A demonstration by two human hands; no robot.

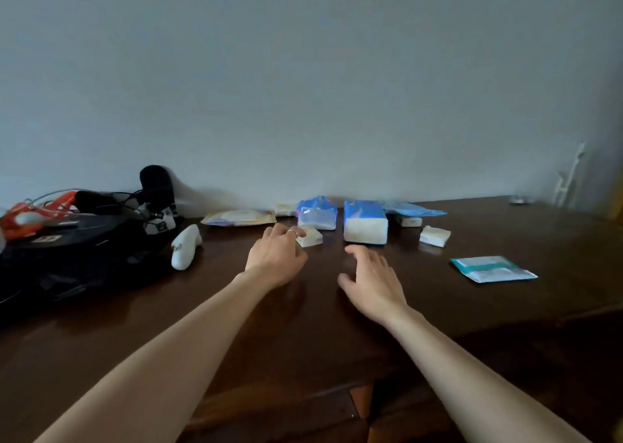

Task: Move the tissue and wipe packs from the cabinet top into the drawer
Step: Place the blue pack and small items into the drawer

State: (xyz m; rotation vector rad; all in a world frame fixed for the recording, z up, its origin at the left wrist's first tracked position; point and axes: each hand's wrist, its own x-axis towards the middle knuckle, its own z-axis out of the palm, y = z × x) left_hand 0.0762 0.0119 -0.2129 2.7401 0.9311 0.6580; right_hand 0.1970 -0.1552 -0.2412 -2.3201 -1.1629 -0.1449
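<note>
Dark wood cabinet top (pixel 320 324): packs (pixel 365 221) line its back edge by the wall. Left hand (pixel 274 257), fingers loosely curled, touches a small pack (pixel 310 236); right hand (pixel 371 279) hovers, fingers spread, empty.

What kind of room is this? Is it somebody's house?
Probably a room in a home. A dark wooden cabinet top stands against a plain wall, with tissue packs scattered on it and a black bag of gear and cables at one end.
</note>
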